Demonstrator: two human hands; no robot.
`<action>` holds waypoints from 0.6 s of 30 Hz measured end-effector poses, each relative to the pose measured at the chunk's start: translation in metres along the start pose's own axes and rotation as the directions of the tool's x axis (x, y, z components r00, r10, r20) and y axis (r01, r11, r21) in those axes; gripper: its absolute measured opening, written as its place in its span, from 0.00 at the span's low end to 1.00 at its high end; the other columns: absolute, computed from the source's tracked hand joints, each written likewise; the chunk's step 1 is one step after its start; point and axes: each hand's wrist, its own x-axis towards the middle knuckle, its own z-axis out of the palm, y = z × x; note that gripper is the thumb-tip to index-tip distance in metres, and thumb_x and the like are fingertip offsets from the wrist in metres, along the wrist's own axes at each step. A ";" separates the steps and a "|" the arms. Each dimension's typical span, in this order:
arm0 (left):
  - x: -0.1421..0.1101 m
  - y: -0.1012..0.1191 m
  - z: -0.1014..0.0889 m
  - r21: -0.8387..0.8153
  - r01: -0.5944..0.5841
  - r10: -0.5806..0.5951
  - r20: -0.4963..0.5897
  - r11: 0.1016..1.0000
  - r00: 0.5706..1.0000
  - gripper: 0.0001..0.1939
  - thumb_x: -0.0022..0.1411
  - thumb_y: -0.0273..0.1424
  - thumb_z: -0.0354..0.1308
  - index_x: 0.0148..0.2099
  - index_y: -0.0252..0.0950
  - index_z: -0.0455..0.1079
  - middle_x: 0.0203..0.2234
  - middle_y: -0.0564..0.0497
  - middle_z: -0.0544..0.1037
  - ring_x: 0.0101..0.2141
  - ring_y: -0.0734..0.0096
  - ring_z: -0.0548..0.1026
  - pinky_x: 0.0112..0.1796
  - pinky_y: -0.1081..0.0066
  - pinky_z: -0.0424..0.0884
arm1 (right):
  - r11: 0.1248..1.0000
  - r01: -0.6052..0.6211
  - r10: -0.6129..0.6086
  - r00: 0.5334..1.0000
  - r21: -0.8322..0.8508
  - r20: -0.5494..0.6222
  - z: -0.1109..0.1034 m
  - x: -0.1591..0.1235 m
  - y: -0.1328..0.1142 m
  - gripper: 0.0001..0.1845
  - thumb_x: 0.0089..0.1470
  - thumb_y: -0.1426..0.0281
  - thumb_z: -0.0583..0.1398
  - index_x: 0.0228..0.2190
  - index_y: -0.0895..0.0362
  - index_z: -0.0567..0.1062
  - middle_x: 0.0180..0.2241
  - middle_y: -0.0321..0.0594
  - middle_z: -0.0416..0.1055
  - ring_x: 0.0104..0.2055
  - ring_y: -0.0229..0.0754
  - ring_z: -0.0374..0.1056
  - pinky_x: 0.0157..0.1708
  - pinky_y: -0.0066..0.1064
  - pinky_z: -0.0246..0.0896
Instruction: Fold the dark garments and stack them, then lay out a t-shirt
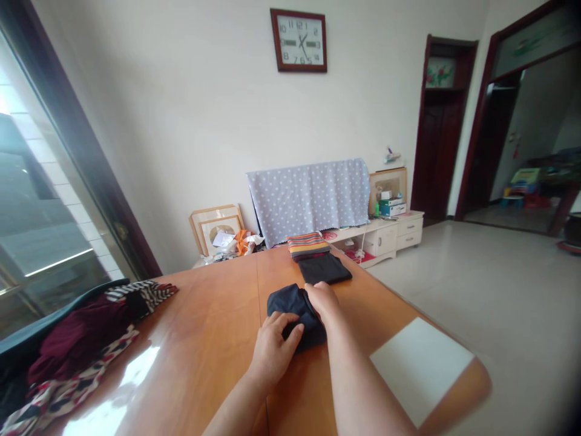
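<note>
- Two bare hands rest on a dark navy cloth bundle (291, 304), which lies on a shiny wooden table (204, 321) in front of the person, with the hands on its near and right sides.
- The left hand (271, 351) is at the bundle's near left edge, its fingers slightly spread and curved, with the fingertips lying on the cloth. It is partly open, and I cannot tell whether it has a firm hold.
- The right hand (322, 301) is at the bundle's far right side, its fingers bent down over the top of the cloth. It is mostly closed, though I cannot tell whether it is pinching the cloth or only pressing on it.
- Just beyond the bundle, a folded black cloth (324, 269) lies flat on the table, touching the edge of a folded striped cloth (307, 245) in orange, yellow and dark bands.
- A white board (420, 370) lies on the table's right corner, well apart from the right hand.
- A heap of clothes (77, 345) in dark red, black and white patterns lies at the table's left side, well apart from the left hand.
- Beyond the table's far end stands a white cabinet (381, 239), with a dotted blue cloth (308, 200) hanging behind the table.
</note>
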 end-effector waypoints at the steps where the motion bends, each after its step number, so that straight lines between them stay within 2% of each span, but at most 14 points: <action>1: -0.003 0.000 0.000 0.041 -0.025 0.024 0.021 0.999 0.999 0.11 0.63 0.40 0.59 0.44 0.43 0.78 0.39 0.46 0.77 0.43 0.58 0.73 0.46 0.65 0.66 | 0.999 0.002 -0.002 1.000 -0.032 0.010 0.000 -0.002 0.000 0.14 0.46 0.60 0.62 0.31 0.55 0.80 0.28 0.47 0.79 0.39 0.54 0.75 0.35 0.34 0.64; 5: -0.012 -0.005 -0.003 0.165 -0.095 0.077 0.108 0.982 0.991 0.13 0.64 0.36 0.57 0.49 0.48 0.77 0.44 0.47 0.76 0.47 0.57 0.72 0.49 0.60 0.64 | 0.994 0.004 -0.001 1.000 -0.112 0.020 0.005 -0.009 -0.001 0.04 0.40 0.68 0.64 0.23 0.55 0.78 0.21 0.41 0.76 0.33 0.51 0.74 0.30 0.31 0.61; 7: -0.014 -0.007 -0.004 0.203 -0.133 0.103 0.154 0.970 0.983 0.15 0.64 0.34 0.56 0.51 0.50 0.77 0.46 0.47 0.75 0.49 0.57 0.70 0.51 0.58 0.63 | 0.991 0.032 -0.029 0.999 -0.132 0.023 0.009 -0.012 -0.002 0.05 0.41 0.69 0.62 0.24 0.55 0.78 0.23 0.39 0.77 0.32 0.48 0.74 0.30 0.29 0.61; 10: -0.015 -0.006 -0.006 0.254 -0.176 0.123 0.213 0.951 0.969 0.18 0.65 0.32 0.54 0.55 0.53 0.75 0.49 0.47 0.74 0.51 0.56 0.68 0.51 0.56 0.62 | 0.984 0.067 -0.067 0.998 -0.162 0.005 0.012 -0.012 -0.004 0.09 0.45 0.68 0.60 0.30 0.54 0.79 0.31 0.38 0.80 0.37 0.44 0.74 0.34 0.27 0.62; 12: -0.015 -0.004 -0.007 0.283 -0.185 0.118 0.238 0.941 0.964 0.20 0.65 0.32 0.54 0.57 0.54 0.73 0.51 0.47 0.73 0.52 0.54 0.67 0.51 0.55 0.61 | 0.977 0.062 -0.067 0.998 -0.202 -0.020 0.011 -0.010 -0.004 0.10 0.48 0.66 0.60 0.32 0.54 0.79 0.34 0.41 0.80 0.40 0.46 0.74 0.37 0.29 0.62; 14: -0.015 -0.003 -0.007 0.305 -0.182 0.105 0.251 0.935 0.962 0.21 0.64 0.32 0.54 0.58 0.55 0.72 0.52 0.47 0.72 0.52 0.53 0.66 0.51 0.54 0.61 | 0.969 0.039 -0.051 0.998 -0.246 -0.045 0.008 -0.008 -0.005 0.10 0.49 0.63 0.60 0.29 0.55 0.79 0.34 0.46 0.80 0.42 0.49 0.74 0.39 0.32 0.62; 18: -0.014 -0.002 -0.008 0.308 -0.176 0.093 0.267 0.935 0.959 0.22 0.64 0.33 0.55 0.59 0.55 0.71 0.53 0.47 0.71 0.52 0.53 0.66 0.51 0.54 0.60 | 0.959 0.006 -0.021 0.999 -0.282 -0.048 0.004 -0.009 -0.006 0.17 0.50 0.55 0.62 0.22 0.55 0.77 0.31 0.54 0.79 0.46 0.56 0.73 0.41 0.35 0.62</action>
